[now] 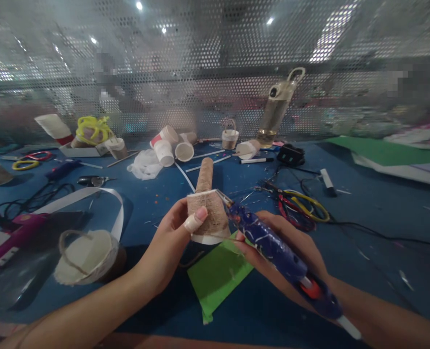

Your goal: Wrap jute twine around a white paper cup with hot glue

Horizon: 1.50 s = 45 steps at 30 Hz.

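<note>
My left hand (174, 230) grips a twine-wrapped cup (215, 213), its thumb, wrapped in a pale band, pressed on the front. A twine-covered cylinder (205, 175) rises behind the cup's upper edge. In my right hand (294, 242) is a dark blue glue gun (273, 242), its metal tip at the cup's upper right edge. A thin strand runs from the cup's lower rim toward my right fingers. Below the cup lies a bright green sheet (220, 276) on the blue table (156, 310).
A lined basket (87, 257) and magenta glue gun (14, 240) lie at left. Paper cups (164, 145) and a bottle (277, 111) are at the back, before a perforated screen. Scissors (309, 206) and black cables lie right, near a green sheet (385, 155).
</note>
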Motion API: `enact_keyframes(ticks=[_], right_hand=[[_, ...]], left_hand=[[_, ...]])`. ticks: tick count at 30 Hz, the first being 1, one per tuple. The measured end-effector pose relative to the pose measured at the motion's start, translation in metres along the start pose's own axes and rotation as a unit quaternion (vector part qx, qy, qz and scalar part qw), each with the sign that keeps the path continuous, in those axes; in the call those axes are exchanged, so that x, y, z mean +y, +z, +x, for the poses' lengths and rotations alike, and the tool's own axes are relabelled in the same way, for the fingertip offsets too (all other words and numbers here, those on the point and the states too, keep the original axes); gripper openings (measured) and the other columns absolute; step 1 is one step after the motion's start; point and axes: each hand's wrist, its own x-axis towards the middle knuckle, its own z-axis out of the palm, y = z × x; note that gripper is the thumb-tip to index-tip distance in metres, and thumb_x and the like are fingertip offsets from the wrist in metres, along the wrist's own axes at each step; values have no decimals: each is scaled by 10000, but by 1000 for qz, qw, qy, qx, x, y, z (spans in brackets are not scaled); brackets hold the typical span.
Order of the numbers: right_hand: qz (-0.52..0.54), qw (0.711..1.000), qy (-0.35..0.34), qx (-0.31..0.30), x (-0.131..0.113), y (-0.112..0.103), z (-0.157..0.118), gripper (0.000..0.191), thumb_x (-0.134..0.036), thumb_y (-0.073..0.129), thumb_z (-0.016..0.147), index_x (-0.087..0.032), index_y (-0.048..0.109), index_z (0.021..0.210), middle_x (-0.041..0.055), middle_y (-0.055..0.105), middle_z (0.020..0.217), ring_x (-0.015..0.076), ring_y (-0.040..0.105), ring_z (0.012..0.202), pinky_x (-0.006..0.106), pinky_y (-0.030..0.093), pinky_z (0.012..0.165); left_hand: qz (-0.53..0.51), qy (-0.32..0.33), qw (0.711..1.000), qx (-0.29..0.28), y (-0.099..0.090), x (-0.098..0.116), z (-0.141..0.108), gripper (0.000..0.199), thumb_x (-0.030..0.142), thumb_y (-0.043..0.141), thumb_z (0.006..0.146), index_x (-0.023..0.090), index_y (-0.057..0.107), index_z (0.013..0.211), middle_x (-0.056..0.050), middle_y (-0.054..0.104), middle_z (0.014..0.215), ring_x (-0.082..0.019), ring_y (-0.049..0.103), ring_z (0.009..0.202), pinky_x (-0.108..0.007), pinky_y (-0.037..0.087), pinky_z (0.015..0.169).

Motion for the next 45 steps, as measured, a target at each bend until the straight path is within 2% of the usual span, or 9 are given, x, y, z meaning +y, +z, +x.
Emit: enact_keyframes(ticks=[6, 13, 18, 23, 27, 39, 45], right_hand=[[13, 997, 67, 35, -15, 0, 7, 172, -238, 757, 797, -289, 621, 889, -25, 756, 814, 197, 730, 712, 306, 568, 625], [116, 991, 67, 18, -11, -2, 11, 133, -228, 737, 833, -298, 634, 883, -50, 713, 803, 133, 682, 668, 233, 555, 558], [120, 984, 130, 17, -15, -1, 18, 108, -199, 725, 811, -259, 648, 764, -34, 703, 767, 136, 680, 697, 241, 585, 633], [111, 977, 182, -2, -15, -2, 21, 110, -277, 746, 783, -229, 658, 737, -22, 684, 730, 139, 668, 686, 282, 603, 720], [119, 973, 199, 10, -13, 0, 20, 138, -321, 757, 768, -227, 657, 755, -18, 683, 729, 154, 675, 705, 320, 606, 764], [133, 964, 231, 9, -14, 0, 20, 174, -361, 759, 744, -232, 657, 797, -1, 719, 763, 178, 700, 734, 313, 619, 713], [131, 969, 208, 19, -13, 2, 20, 130, -313, 736, 751, -237, 630, 764, 3, 723, 750, 185, 706, 718, 316, 617, 685]], left_hand=[[21, 17, 1000, 2, -3, 1, -1, 323, 355, 705, 863, 218, 663, 1153, -80, 678, 1264, -268, 573, 1223, -402, 396, 1059], [56, 43, 997, 14, -4, -1, 0, 336, 356, 724, 845, 215, 666, 1144, -79, 696, 1219, -271, 597, 1182, -389, 423, 1021], [62, 44, 997, 14, -4, 0, -2, 352, 342, 745, 831, 236, 661, 1156, -54, 706, 1213, -245, 613, 1161, -345, 433, 996], [74, 48, 996, 18, -2, 2, -3, 373, 340, 773, 802, 229, 662, 1141, -57, 711, 1190, -239, 617, 1141, -332, 446, 972], [73, 49, 996, 12, -1, 3, -3, 356, 335, 768, 806, 229, 666, 1130, -57, 713, 1178, -239, 624, 1131, -331, 456, 960], [66, 41, 997, -4, -1, 4, -5, 386, 348, 781, 793, 219, 658, 1135, -68, 705, 1203, -254, 617, 1166, -329, 470, 952], [70, 53, 996, -7, -1, 3, -5, 391, 326, 793, 780, 227, 658, 1133, -66, 701, 1204, -254, 620, 1157, -322, 484, 938]])
